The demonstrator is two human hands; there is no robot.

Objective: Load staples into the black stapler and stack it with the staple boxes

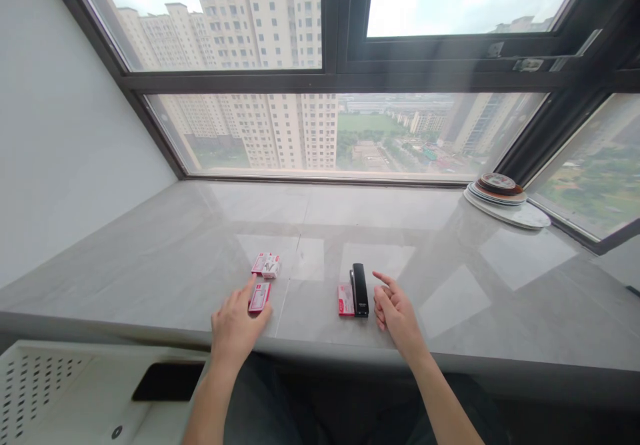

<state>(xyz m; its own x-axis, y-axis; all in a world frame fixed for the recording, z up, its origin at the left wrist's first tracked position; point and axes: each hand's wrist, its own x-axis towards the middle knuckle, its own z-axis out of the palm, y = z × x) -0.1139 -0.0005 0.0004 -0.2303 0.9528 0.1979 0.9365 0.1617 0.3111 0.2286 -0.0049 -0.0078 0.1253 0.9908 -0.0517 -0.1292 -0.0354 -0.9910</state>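
My left hand [234, 328] is around a small red-and-white box [259, 297] lying on the grey counter, with the thumb at its lower right corner and the fingers along its left side. Just beyond it, two more small boxes [266, 265] sit side by side, near my left index fingertip. A black stapler [360, 290] stands on the counter, its left side against a red-and-pink box [345, 300]. To the right of the stapler is my right hand [393, 302], holding nothing, with its index finger stretched out and the other fingers bent.
A stack of round plates or mats [507, 202] lies at the back right by the window frame. The window [300, 82] runs along the counter's far edge. At the lower left is a white perforated chair or stool [75, 398], below the counter's front edge.
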